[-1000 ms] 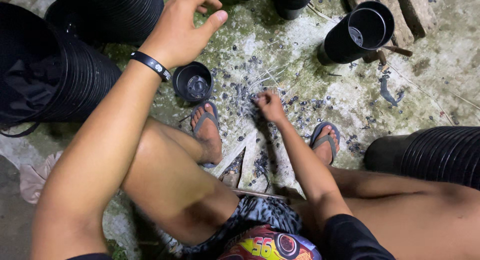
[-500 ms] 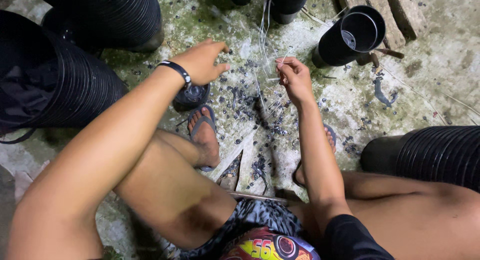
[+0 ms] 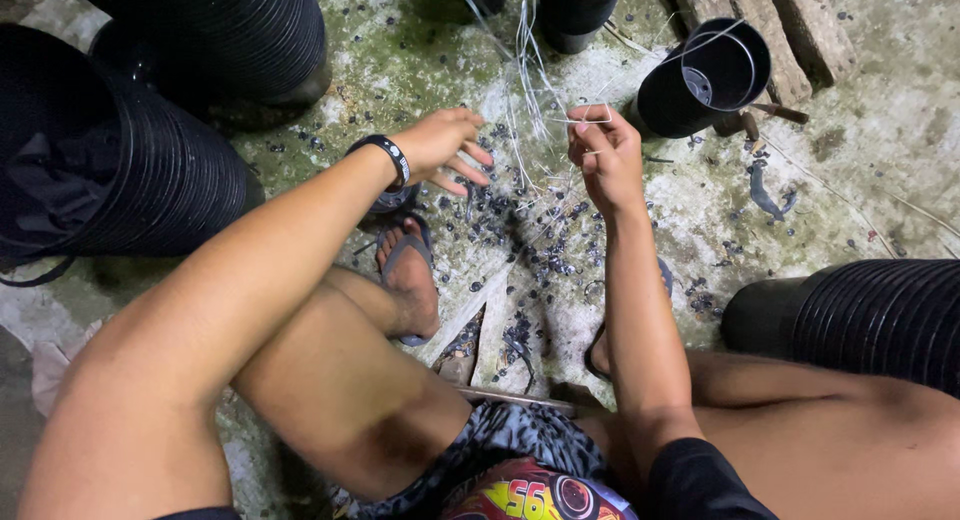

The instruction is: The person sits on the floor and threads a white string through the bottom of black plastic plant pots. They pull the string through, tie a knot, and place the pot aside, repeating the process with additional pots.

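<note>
Strands: a bunch of thin pale strands [image 3: 525, 70] rises near the 12 o'clock part of the view, between the two hands, its ends fanning down to the floor.
Right hand: the right hand [image 3: 605, 160] sits just past centre toward 1 o'clock, thumb and forefinger pinching a few of the strands, one bent into a short loop over the knuckles.
Left hand: the left hand [image 3: 440, 145] lies at 11 o'clock from centre, fingers loosely spread and pointing toward the strands; whether it touches them I cannot tell. A black wristband [image 3: 388, 158] circles the wrist.
Chips: small dark round chips [image 3: 540, 255] are scattered on the floor under and below both hands, thickest at centre.
Floor: rough concrete floor [image 3: 880, 150], mossy green toward 12 o'clock.
Lone pot: a black plastic pot [image 3: 700, 80] lies on its side at 1 o'clock, mouth facing the camera.
Pot stacks: ribbed stacks of black pots lie at 9 o'clock [image 3: 150, 170], at 11 o'clock [image 3: 240, 30] and at 4 o'clock [image 3: 870, 320].
Feet: a left foot in a blue-grey sandal [image 3: 410, 280] rests at centre, below the left hand.
</note>
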